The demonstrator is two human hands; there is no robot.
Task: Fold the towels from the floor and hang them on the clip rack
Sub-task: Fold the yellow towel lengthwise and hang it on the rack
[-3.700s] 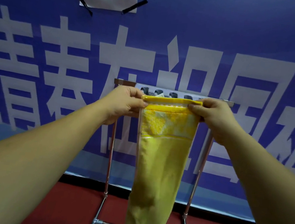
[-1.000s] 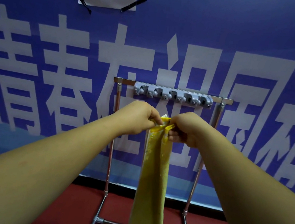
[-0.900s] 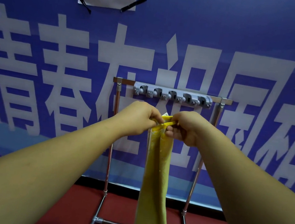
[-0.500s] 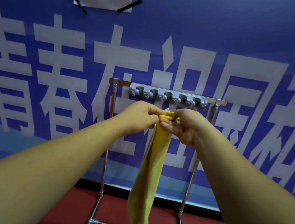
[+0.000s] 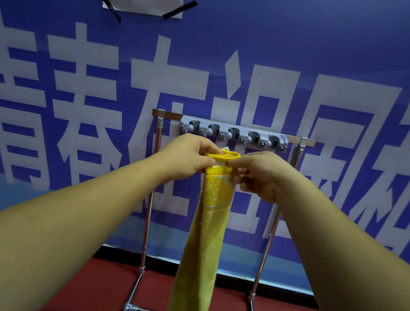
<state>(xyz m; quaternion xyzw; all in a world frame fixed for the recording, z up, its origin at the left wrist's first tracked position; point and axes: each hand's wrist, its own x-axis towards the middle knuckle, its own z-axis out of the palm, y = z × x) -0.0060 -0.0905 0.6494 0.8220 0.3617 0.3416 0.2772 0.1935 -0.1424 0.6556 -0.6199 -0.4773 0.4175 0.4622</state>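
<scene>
Left hand (image 5: 188,159) and right hand (image 5: 258,173) pinch the top of a narrow-folded yellow towel (image 5: 206,233), which hangs between them.

a: what's the towel (image 5: 203,245) made of?
b: yellow cloth, looped and rough, with a smoother woven band near the top.
a: and the rack (image 5: 147,225)?
b: shiny metal tube. the clips (image 5: 233,133) on it look like smooth grey plastic.
a: behind it?
b: a banner (image 5: 341,43) with a faint sheen, and matt white paper (image 5: 150,4) taped on. the floor (image 5: 103,298) is matt red, like carpet.
</scene>
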